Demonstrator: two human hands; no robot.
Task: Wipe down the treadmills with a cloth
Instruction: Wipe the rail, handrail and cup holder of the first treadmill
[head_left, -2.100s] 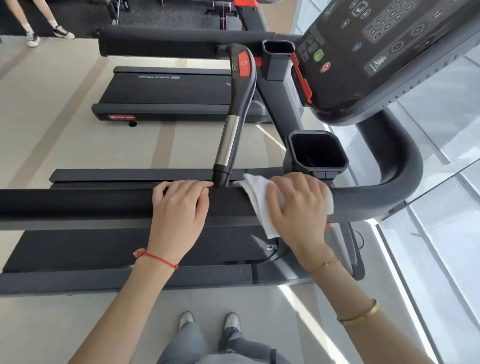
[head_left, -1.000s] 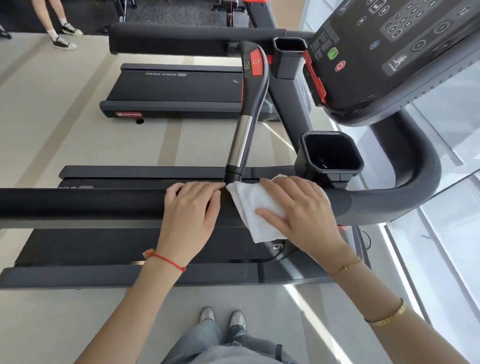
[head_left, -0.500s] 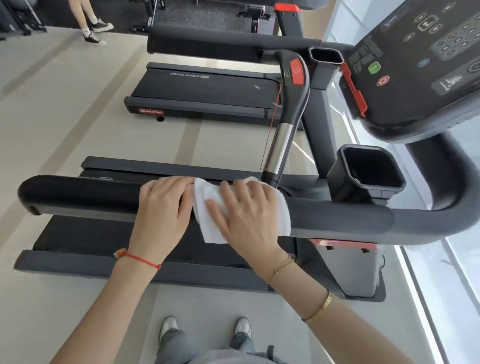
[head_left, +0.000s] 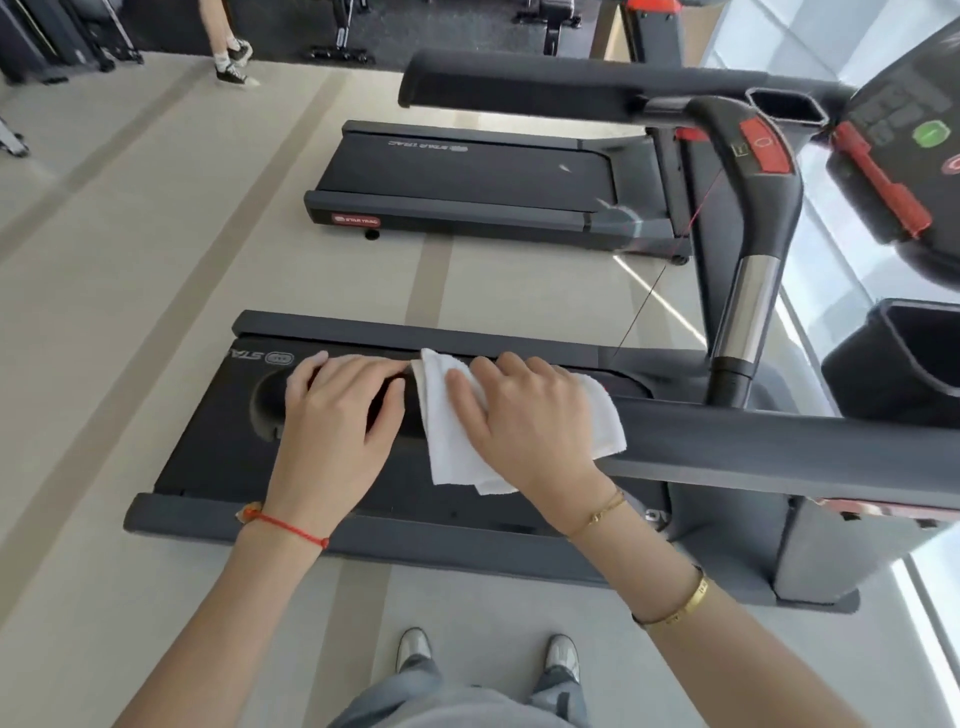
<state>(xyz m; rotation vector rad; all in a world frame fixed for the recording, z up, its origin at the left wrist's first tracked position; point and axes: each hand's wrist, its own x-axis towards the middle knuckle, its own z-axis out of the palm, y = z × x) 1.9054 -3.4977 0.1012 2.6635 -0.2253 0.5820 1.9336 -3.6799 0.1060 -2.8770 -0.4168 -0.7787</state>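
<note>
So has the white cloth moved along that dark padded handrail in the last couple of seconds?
Yes. The white cloth has slid along the dark padded handrail away from the chrome upright bar, toward the rail's free end, under the right hand.

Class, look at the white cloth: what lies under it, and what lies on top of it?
The right hand presses on top of the white cloth, which drapes over the treadmill handrail. The rail's surface beneath the cloth is hidden.

"STAR TRAC" upside down on far treadmill belt (head_left: 467, 171), same brand on its red rear badge (head_left: 356, 220)
</note>
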